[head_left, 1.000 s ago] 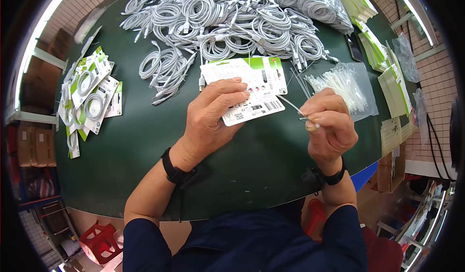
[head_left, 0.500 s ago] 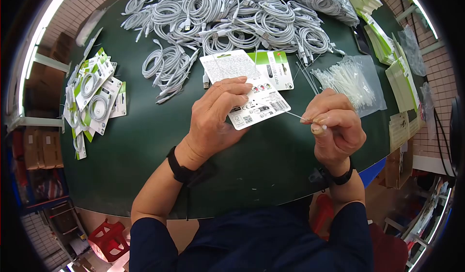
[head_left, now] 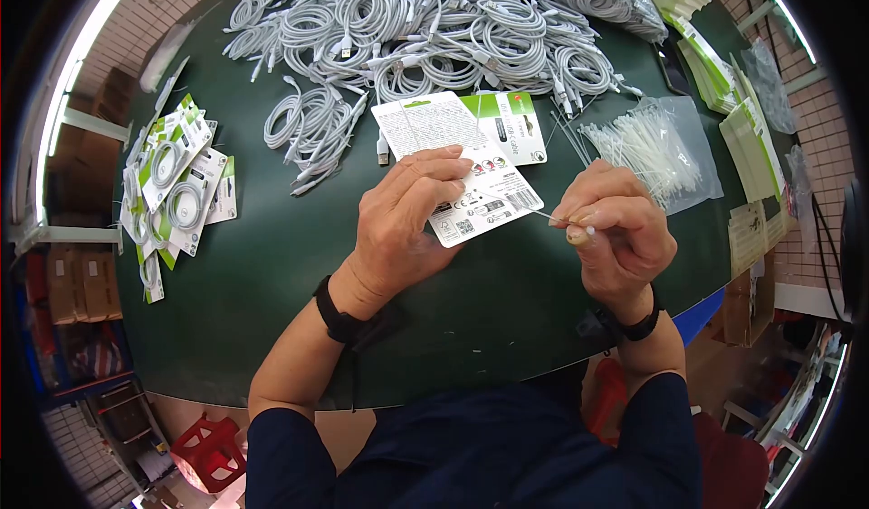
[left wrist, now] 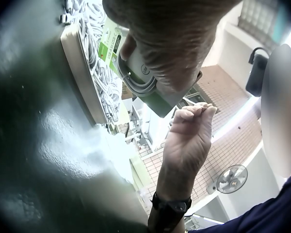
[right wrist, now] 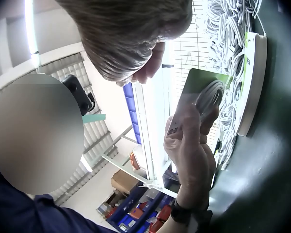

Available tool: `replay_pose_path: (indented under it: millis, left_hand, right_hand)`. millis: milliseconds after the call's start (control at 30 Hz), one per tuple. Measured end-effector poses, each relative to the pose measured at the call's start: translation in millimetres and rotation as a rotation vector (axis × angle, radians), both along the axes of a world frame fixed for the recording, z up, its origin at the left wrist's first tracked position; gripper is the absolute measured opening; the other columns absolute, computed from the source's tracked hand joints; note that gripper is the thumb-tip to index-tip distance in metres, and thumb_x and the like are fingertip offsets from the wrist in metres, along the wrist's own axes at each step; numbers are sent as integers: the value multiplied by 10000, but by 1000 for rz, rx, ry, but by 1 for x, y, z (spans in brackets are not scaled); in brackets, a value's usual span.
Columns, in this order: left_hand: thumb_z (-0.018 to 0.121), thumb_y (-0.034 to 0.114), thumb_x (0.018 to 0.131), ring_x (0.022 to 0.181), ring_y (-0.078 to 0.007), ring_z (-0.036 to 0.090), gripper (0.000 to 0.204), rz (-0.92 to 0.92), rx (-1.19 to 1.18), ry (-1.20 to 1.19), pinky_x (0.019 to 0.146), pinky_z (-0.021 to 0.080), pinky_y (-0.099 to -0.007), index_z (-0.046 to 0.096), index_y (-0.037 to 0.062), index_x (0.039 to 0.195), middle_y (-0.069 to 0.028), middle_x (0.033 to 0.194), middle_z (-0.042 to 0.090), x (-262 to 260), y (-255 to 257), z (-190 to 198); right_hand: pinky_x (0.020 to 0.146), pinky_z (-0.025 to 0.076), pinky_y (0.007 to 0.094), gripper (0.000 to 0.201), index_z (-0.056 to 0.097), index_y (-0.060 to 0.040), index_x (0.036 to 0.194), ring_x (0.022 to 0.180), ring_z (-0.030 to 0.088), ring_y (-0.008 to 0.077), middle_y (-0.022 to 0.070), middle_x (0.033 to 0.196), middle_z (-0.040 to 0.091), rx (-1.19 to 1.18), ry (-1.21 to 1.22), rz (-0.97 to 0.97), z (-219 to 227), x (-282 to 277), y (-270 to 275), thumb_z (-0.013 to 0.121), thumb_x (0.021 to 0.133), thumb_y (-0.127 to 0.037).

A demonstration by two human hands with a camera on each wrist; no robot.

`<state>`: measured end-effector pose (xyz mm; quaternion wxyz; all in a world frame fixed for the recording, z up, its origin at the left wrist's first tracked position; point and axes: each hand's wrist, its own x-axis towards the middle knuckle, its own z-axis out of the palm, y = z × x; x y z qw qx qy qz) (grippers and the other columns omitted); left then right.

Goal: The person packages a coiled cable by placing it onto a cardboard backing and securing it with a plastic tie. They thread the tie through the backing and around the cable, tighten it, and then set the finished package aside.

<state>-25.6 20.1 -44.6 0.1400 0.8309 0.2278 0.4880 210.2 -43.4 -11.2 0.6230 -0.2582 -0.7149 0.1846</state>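
Note:
My left hand (head_left: 398,210) holds a white and green printed card (head_left: 430,124), its text side facing up. On the other side of this card, a coiled grey-white cable (right wrist: 211,97) shows in the right wrist view, under the fingers of that hand. From the card's lower right edge a thin white cable tie (head_left: 545,215) runs out to my right hand (head_left: 625,228), which pinches its end between thumb and fingers. Behind the held card, a stack of green and white cards (head_left: 518,129) lies on the table.
A large pile of coiled cables (head_left: 434,38) covers the far side. Loose white cable ties (head_left: 647,156) lie on a clear bag at right, near stacked card sleeves (head_left: 751,142). Packed cable cards (head_left: 186,196) are heaped at left on the green table (head_left: 272,328).
The held card has tilted so more of its printed back faces up. My right hand still pinches the tie, having shifted slightly back left over the last half second.

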Motion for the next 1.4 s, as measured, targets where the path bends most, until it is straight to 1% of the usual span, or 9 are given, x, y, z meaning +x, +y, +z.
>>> replay_pose_path:
  millis: [633,800,833,1067,1100,1200,1233,1333,1400]
  left_hand:
    - [906,64,690,1059,-339,764,354,-9,109,45,863,629,-385,640,29,922,-126,1065,761,5,-11,15]
    - [833,102,710,961,-284,770,288,27,266,153,747,613,-353,683,27,945,-109,1026,772,5,-26,30]
    - [777,127,723,896,-237,754,253,39,321,174,652,547,-308,702,38,948,-85,1001,773,3,-28,32]
    - [754,130,713,876,-233,737,261,-5,318,198,742,511,-326,703,49,955,-62,961,757,9,-46,53]
    - [856,138,845,925,-284,764,239,-80,170,199,752,566,-372,697,56,1003,-93,975,779,8,-48,56]
    - [776,55,874,804,-276,739,168,-140,-67,-23,708,583,-363,678,12,1003,-105,928,750,16,-47,45]
    - [719,52,985,766,-277,736,108,-148,-133,-61,687,587,-347,661,-8,1052,-147,922,749,14,-46,43]
    - [664,58,1033,775,-246,739,102,53,-422,-52,707,574,-323,649,-21,1096,-163,900,744,8,-51,51]
    - [574,120,1098,869,-160,707,182,22,-625,-165,769,554,-295,627,-37,1173,-143,978,747,6,-44,41]
  right_hand:
    - [718,592,313,203,719,-36,982,828,739,218,107,974,748,-196,-180,-7,2,-7,2,815,828,55]
    - [690,554,313,177,705,-26,960,803,709,217,145,920,740,-230,-169,96,7,-3,2,796,838,64]
    - [686,551,312,178,707,-27,959,803,708,218,145,915,740,-232,-160,129,8,-1,2,798,835,62]
    - [777,555,299,114,713,-17,983,846,718,198,105,953,750,-408,-28,348,13,9,2,785,895,-29]
    - [788,551,295,132,710,-11,1010,859,714,190,109,978,748,-415,-20,369,12,11,2,783,905,-39]
    - [805,539,290,229,685,7,1112,893,686,174,126,1061,733,-502,221,318,10,2,-6,784,927,-82]
    - [809,535,289,268,674,13,1149,904,674,171,132,1091,726,-540,338,280,9,-1,-9,786,933,-99]
    - [794,523,288,368,637,26,1224,918,637,172,142,1143,703,-153,155,-53,0,1,1,806,930,-119]
    - [771,518,315,379,684,-38,1169,902,628,206,107,1098,710,23,-77,-184,6,2,4,855,832,-68]
